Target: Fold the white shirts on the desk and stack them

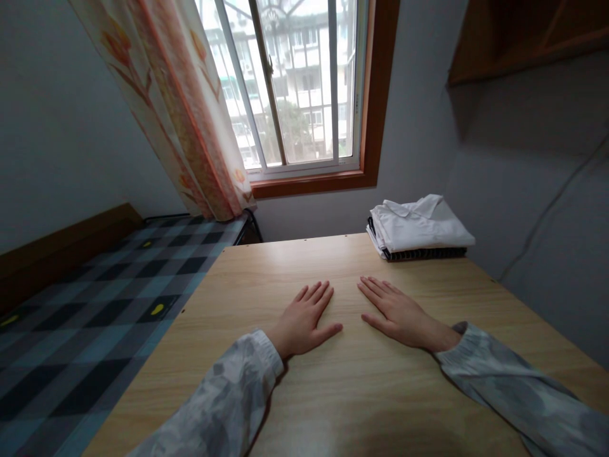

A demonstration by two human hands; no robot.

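Both my hands lie palm down on a light wooden table. My left hand rests flat near the middle, its thumb stretched to the right and fingers extended. A short gap to the right, my right hand is also flat, fingers pointing away and to the left. Neither holds anything. Beyond my right hand, at the far right corner of the table, sits a stack of folded clothes: a white collared shirt on top and dark fabric under it.
Left of the table is a bed with a checked sheet. A window with a floral curtain is behind the table. A wooden wall shelf hangs at upper right, and a cable runs along the right wall.
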